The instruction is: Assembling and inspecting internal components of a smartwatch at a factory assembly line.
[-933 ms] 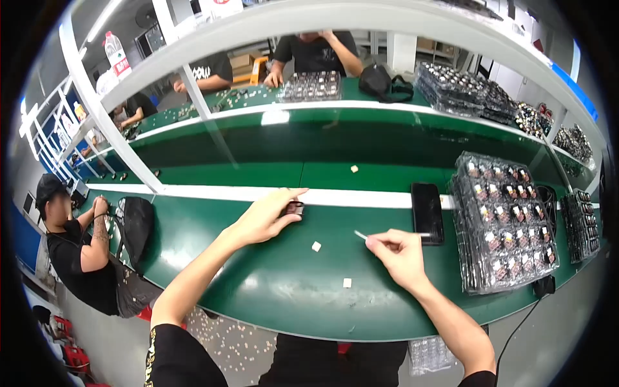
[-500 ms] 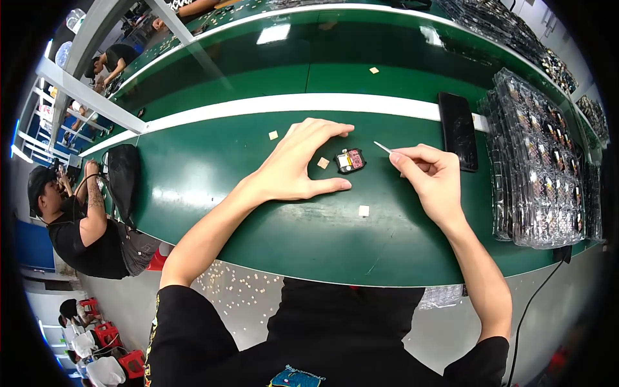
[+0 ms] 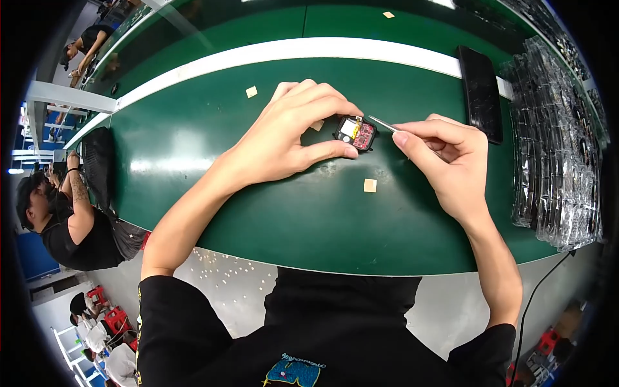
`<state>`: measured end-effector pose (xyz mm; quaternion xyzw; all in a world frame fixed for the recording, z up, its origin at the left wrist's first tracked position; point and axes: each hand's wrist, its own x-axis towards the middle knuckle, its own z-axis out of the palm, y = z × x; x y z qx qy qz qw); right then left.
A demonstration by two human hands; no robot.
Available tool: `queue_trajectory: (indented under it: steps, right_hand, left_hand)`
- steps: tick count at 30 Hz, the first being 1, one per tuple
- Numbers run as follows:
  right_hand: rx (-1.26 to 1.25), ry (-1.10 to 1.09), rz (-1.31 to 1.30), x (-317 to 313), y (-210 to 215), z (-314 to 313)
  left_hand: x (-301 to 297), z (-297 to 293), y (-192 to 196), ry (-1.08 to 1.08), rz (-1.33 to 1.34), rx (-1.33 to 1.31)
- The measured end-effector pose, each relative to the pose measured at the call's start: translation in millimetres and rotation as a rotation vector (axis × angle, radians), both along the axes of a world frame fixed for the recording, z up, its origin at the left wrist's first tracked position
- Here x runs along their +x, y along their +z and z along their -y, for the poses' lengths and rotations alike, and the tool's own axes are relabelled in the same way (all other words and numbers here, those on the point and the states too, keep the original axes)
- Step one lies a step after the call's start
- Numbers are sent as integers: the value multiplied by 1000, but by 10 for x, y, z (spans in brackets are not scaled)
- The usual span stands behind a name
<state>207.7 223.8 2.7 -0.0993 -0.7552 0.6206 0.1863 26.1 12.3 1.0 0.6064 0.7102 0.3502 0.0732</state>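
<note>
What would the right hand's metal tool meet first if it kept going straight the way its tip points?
Most likely the small black square module with the red board inside. The right hand aims the thin metal tool left at it, tip at its edge. The left hand pinches the module just beyond.

Bare belt left; phone, trays block right.

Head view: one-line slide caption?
Left hand steadies a small open device on the green bench while right hand applies tweezers.
</note>
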Motion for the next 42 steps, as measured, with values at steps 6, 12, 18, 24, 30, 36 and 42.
queue_trajectory:
  steps: [6,12,18,24,30,36,42]
  right_hand:
    - [190,54,0,-10,-68,-9]
    - [350,44,15,-40,-59,34]
    - [420,84,49,-40,12,48]
    - [430,64,-5,-19,-19,31]
    - [589,34,-151,-21,-94,23]
    - [678,34,-190,-45,-107,43]
    - [598,56,-180,-37,-126,40]
  left_hand:
    - [20,23,37,-45,16,-55]
    - [-12,13,-34,-36,74,-43]
    - [-15,-2,-5,-39,32,-49]
    - [19,-10,-1,-11,6,-60]
    - [28,-16,4,13,51,-53]
    - [14,-14,-6,0,35,-51]
    - [-51,-1,9,-25,43,-72]
